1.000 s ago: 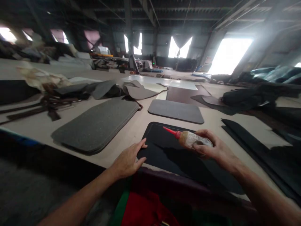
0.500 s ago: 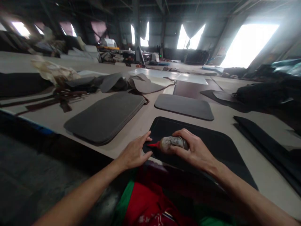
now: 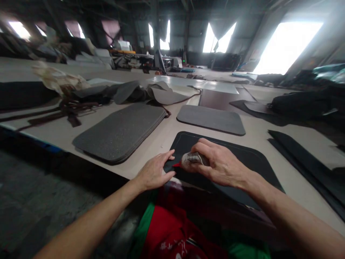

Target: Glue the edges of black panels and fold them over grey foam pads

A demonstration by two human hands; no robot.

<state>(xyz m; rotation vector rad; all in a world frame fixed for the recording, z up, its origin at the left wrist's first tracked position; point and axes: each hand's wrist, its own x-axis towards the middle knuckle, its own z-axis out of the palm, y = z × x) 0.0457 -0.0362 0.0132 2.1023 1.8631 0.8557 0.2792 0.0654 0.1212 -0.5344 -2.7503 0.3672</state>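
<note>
A black panel [image 3: 248, 158] with rounded corners and a thin pale line along its border lies at the table's front edge. My left hand [image 3: 155, 171] rests on its left end, fingers stretched and thumb apart, holding nothing. In my right hand [image 3: 215, 160] is a squeeze bottle [image 3: 192, 159], whitish and stained, gripped round its body. Its red nozzle tip points left and down, close to the panel's left end between the fingers and thumb of my left hand. Whether the tip touches the panel I cannot tell. My palm hides the bottle's rear.
Left of the panel is a stack of grey rounded sheets [image 3: 121, 133]. Behind it lies one grey rounded sheet [image 3: 211, 119]. Folded black material [image 3: 304, 169] is on the right; loose grey sheets [image 3: 167, 94] and brown strips [image 3: 67, 113] lie further back on the pale table [image 3: 151, 149].
My right hand has brought the bottle left and down from above the panel to its left end, tilting the nozzle downward. My left hand stays on the panel. The view has shifted slightly.
</note>
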